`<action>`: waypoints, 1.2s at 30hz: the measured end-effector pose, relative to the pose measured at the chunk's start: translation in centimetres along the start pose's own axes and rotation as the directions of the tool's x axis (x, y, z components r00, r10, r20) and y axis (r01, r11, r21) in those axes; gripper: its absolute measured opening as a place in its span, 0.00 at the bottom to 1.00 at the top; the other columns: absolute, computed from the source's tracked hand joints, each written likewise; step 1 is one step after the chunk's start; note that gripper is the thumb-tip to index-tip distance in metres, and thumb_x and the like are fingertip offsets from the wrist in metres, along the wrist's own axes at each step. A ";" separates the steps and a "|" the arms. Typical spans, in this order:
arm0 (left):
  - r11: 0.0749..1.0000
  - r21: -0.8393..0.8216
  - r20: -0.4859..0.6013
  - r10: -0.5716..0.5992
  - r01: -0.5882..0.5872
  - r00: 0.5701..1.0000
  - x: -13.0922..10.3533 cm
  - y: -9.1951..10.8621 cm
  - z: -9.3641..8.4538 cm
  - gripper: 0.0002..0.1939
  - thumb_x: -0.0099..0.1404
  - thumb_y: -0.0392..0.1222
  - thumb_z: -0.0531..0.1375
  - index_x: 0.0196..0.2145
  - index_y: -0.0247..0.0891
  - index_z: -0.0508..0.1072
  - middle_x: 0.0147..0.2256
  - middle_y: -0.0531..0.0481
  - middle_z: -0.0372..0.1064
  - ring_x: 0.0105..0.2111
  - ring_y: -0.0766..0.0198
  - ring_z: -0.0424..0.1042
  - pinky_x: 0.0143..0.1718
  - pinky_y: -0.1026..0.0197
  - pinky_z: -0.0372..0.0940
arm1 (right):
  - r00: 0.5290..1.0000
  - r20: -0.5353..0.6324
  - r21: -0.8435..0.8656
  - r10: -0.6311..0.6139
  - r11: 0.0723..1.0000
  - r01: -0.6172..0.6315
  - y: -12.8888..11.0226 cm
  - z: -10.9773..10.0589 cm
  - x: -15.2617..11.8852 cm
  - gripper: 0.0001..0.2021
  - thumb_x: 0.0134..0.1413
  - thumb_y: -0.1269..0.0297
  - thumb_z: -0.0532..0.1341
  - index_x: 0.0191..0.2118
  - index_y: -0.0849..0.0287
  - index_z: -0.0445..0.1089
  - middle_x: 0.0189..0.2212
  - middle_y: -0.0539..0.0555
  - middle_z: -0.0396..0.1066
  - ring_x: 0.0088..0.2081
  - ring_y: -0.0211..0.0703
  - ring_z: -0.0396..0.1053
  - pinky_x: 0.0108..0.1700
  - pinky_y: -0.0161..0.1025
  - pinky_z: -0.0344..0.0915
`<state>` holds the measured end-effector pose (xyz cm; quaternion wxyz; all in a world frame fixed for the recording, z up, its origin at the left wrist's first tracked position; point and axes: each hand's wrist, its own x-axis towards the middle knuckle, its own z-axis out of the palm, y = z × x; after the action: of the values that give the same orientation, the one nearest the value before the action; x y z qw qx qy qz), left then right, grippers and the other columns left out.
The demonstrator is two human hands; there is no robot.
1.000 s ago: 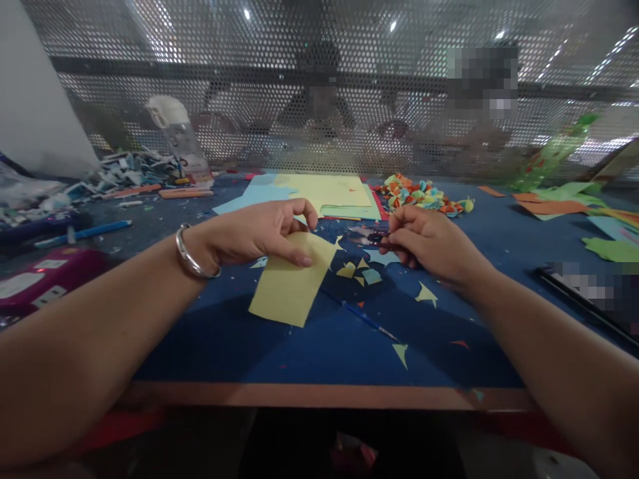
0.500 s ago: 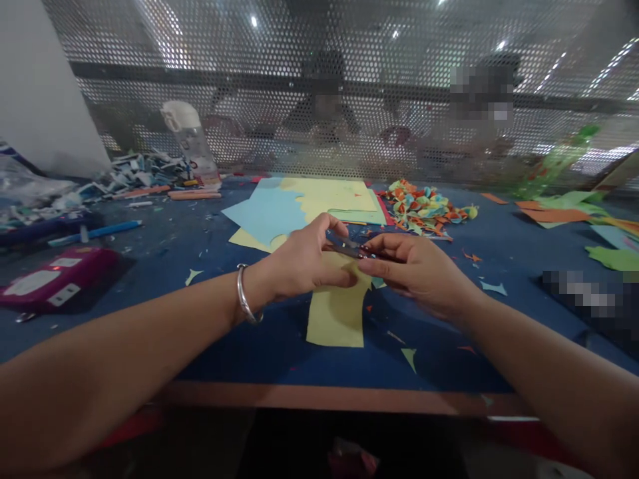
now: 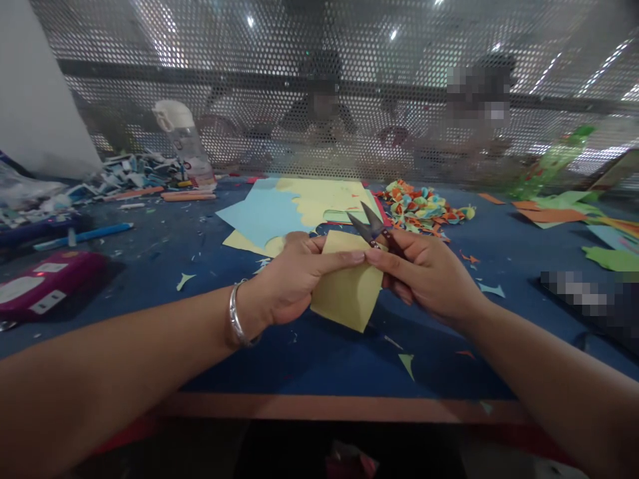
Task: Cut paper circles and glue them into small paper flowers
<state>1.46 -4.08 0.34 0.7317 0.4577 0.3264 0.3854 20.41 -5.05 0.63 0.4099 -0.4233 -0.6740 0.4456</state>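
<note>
A strip of yellow paper [image 3: 344, 299] is pinched between the thumb and fingers of my left hand [image 3: 292, 276], raised off the blue table. My right hand [image 3: 422, 269] grips a pair of scissors [image 3: 372, 226], whose dark blades stand apart and point up and to the left. My right thumb meets the paper's edge beside my left thumb tip. The scissor handles are mostly hidden in my right fingers. Behind my hands lie sheets of light blue paper [image 3: 274, 209] and yellow paper [image 3: 329, 193].
A pile of small coloured paper pieces [image 3: 422, 206] lies at the back. Left are a water bottle [image 3: 184, 143], a blue pen [image 3: 94, 234] and a magenta box [image 3: 52, 283]. Paper scraps [image 3: 407, 364] litter the table. Two people sit beyond the perforated screen [image 3: 259, 100].
My left hand has lifted the yellow strip off the table. The scissors have swung upward, their blades now apart and clear of my left fingers.
</note>
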 end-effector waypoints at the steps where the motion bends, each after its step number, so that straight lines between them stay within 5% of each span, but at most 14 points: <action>1: 1.000 0.004 -0.015 0.023 -0.023 1.000 0.0 0.0 -0.1 0.12 0.57 0.42 0.70 0.36 0.34 0.78 0.34 0.46 0.78 0.31 0.61 0.76 0.36 0.59 0.71 | 1.000 0.004 0.000 -0.005 1.000 0.005 0.0 0.0 0.0 0.17 0.57 0.51 0.66 0.29 0.59 0.64 0.19 0.45 0.66 0.13 0.27 0.54 0.14 0.30 0.49; 6: 0.997 0.054 -0.129 0.058 -0.051 0.990 0.3 0.1 -0.7 0.13 0.55 0.41 0.71 0.38 0.34 0.78 0.34 0.45 0.79 0.31 0.59 0.77 0.35 0.57 0.72 | 0.998 -0.046 0.015 -0.044 0.999 0.045 0.4 -0.2 0.2 0.12 0.60 0.54 0.63 0.35 0.59 0.68 0.22 0.46 0.67 0.15 0.27 0.55 0.16 0.30 0.53; 15: 0.994 0.106 -0.112 -0.023 0.035 0.993 0.0 0.1 -0.8 0.14 0.53 0.39 0.72 0.37 0.33 0.78 0.33 0.44 0.79 0.28 0.59 0.77 0.33 0.56 0.73 | 0.988 -0.153 0.088 -0.034 0.995 0.048 0.4 -0.9 0.2 0.20 0.64 0.45 0.56 0.39 0.58 0.73 0.24 0.47 0.61 0.19 0.30 0.53 0.18 0.33 0.48; 26: 0.995 0.092 -0.144 0.037 -0.024 0.989 0.4 0.2 -1.2 0.14 0.52 0.42 0.74 0.35 0.35 0.80 0.34 0.46 0.80 0.30 0.60 0.78 0.34 0.58 0.73 | 0.995 -0.092 -0.092 -0.049 0.995 0.040 0.1 -1.7 0.2 0.14 0.57 0.52 0.65 0.40 0.59 0.73 0.23 0.46 0.62 0.20 0.30 0.50 0.22 0.33 0.47; 36: 0.983 0.132 -0.095 0.143 -0.130 0.985 0.7 0.3 -1.8 0.12 0.54 0.42 0.73 0.36 0.36 0.81 0.36 0.46 0.80 0.33 0.61 0.78 0.36 0.60 0.73 | 0.993 -0.070 -0.346 -0.095 0.936 0.065 -0.7 -2.8 0.0 0.11 0.57 0.54 0.64 0.38 0.57 0.74 0.30 0.52 0.73 0.26 0.37 0.64 0.28 0.36 0.59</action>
<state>0.18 -2.58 -0.11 0.6553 0.5033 0.3554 0.4370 22.87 -4.52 2.08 0.3762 -0.4790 -0.7399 0.2857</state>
